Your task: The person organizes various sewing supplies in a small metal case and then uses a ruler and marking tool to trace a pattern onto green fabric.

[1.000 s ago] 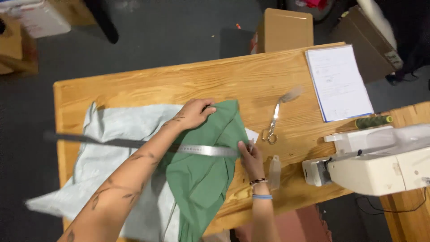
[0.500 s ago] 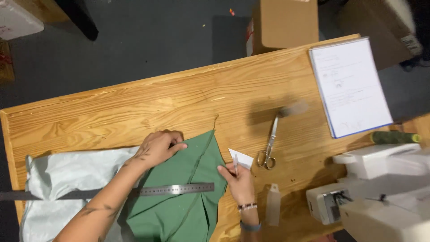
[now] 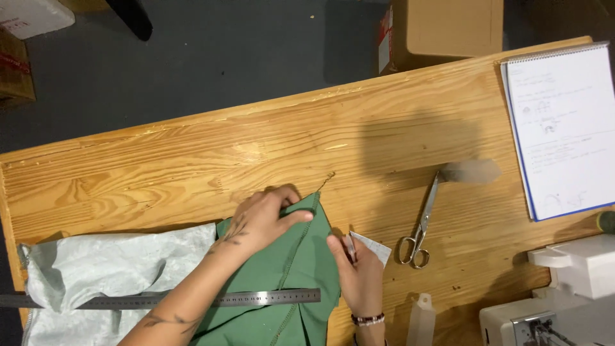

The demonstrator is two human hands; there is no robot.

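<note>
A green cloth (image 3: 291, 275) with a stitched seam lies on the wooden table (image 3: 192, 160), its pointed corner toward the far side. My left hand (image 3: 259, 221) presses flat on the cloth near that corner, fingers spread. My right hand (image 3: 359, 266) sits at the cloth's right edge and pinches a small pale piece, chalk or paper (image 3: 368, 247), between thumb and fingers. A long steel ruler (image 3: 269, 298) lies across the green cloth and over a pale grey-blue cloth (image 3: 109, 272) to the left.
Metal scissors (image 3: 419, 224) lie right of my hands. An open spiral notebook (image 3: 564, 128) is at the far right, a white sewing machine (image 3: 564, 295) at the near right, a small translucent bottle (image 3: 419, 317) by my wrist. Cardboard boxes (image 3: 442, 29) stand on the floor beyond.
The view has drawn closer and shifted. My left hand has slid up to the cloth's pointed corner, and my right hand has stayed at the right edge with the pale piece.
</note>
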